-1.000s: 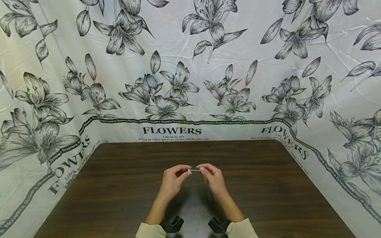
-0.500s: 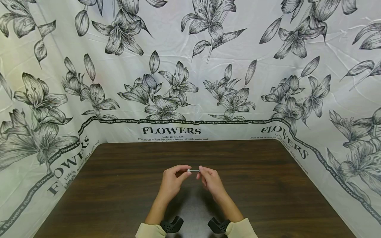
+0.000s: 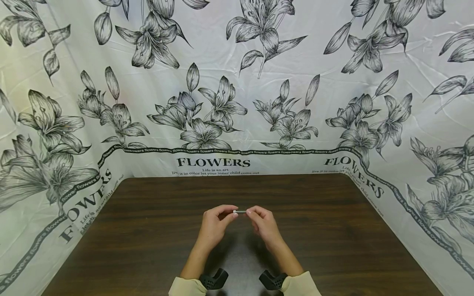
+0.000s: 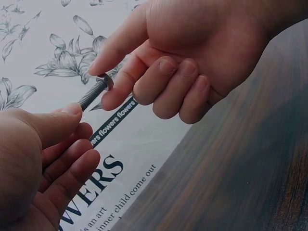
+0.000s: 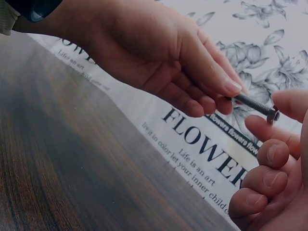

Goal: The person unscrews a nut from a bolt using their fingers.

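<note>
Cream sleeves (image 3: 188,287) end beside angular black wrist cameras (image 3: 215,280).

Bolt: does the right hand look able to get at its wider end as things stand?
Probably not freely: the left hand has thumb and forefinger at the wider end, while the right hand pinches the bolt by its other end.

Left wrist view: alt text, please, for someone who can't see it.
A threaded bolt held between two hands: the left hand at its wider end, the right hand pinching the other. Below lie a dark wood-grained table and white flower-printed cloth.
</note>
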Motion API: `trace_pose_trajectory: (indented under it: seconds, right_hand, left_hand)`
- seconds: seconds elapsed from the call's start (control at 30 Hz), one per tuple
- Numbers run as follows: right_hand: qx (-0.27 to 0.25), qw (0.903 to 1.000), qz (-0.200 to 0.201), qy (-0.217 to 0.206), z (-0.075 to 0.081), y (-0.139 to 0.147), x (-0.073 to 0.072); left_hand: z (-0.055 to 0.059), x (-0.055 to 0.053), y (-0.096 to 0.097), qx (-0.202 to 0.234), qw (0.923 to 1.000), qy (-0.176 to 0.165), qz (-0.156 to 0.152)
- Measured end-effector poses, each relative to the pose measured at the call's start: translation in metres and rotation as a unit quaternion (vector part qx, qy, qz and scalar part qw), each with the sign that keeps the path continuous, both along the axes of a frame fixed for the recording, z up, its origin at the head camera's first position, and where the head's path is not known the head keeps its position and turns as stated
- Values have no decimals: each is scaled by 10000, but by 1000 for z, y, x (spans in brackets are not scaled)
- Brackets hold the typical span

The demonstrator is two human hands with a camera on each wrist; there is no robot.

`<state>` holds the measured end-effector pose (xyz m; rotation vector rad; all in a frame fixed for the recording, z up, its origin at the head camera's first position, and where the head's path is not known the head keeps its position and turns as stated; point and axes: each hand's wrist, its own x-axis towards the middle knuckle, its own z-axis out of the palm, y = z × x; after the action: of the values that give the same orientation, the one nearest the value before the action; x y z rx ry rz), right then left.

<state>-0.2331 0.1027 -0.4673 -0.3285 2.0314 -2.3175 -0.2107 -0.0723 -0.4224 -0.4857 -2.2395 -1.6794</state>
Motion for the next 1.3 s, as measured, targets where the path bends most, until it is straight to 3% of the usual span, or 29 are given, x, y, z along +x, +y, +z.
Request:
trace_pose_trajectory:
  seconds: [0.33, 0.5, 0.73, 0.93, 1.1, 1.3]
  right_hand:
    - [-211, 9981, 274, 520, -2, 4, 1]
    - [-121, 9973, 220, 692, -2, 4, 1]
    - [-48, 9969, 154, 775, -1, 3, 1]
    - [-9, 9973, 211, 697, 11, 3, 6]
    - [-119, 9968, 184, 765, 1, 3, 1]
    - [-150, 9954, 163, 937, -1, 2, 1]
  left_hand:
    - [1, 1, 0, 28, 10000, -48, 45]
    - [2, 1, 0, 62, 9999, -81, 59]
    - [3, 2, 0, 62, 9999, -118, 42]
    - [3, 2, 0, 61, 9999, -111, 31]
    - [2, 1, 0, 93, 9999, -118, -8]
    - [2, 2, 0, 76, 9999, -103, 11]
